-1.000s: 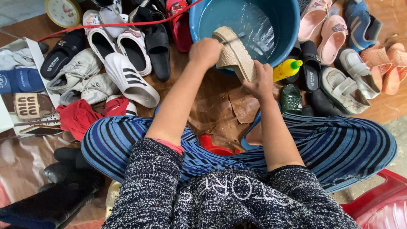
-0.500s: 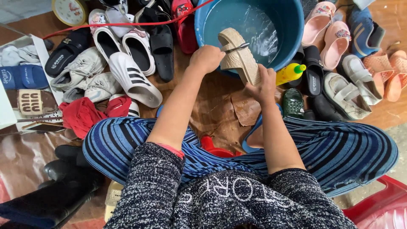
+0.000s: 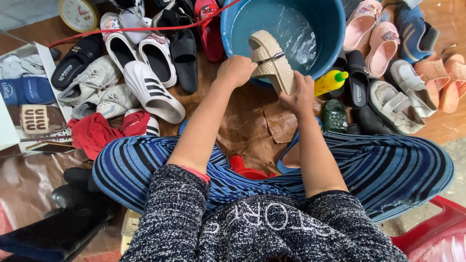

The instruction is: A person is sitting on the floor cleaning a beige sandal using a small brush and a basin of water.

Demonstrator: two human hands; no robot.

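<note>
1. The left hand (image 3: 236, 71) is curled around the top of a beige rubber sandal (image 3: 271, 59).
2. The right hand (image 3: 298, 95) grips its lower end.
3. The sandal leans over the rim of a big blue plastic tub (image 3: 335, 29) of water, just past both hands.
4. A yellow bottle with a green cap (image 3: 330, 82) lies right beside the right hand.

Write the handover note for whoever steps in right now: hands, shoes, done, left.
Left hand: gripping the upper part of the beige sandal, held tilted over the blue tub of water.
Right hand: holding the sandal's lower end.
Yellow bottle lies beside the tub.
Done: sandal is at the tub; I cannot tell whether it is clean.
Left: white slide, pink sandals and other shoes lie around the tub.
</note>
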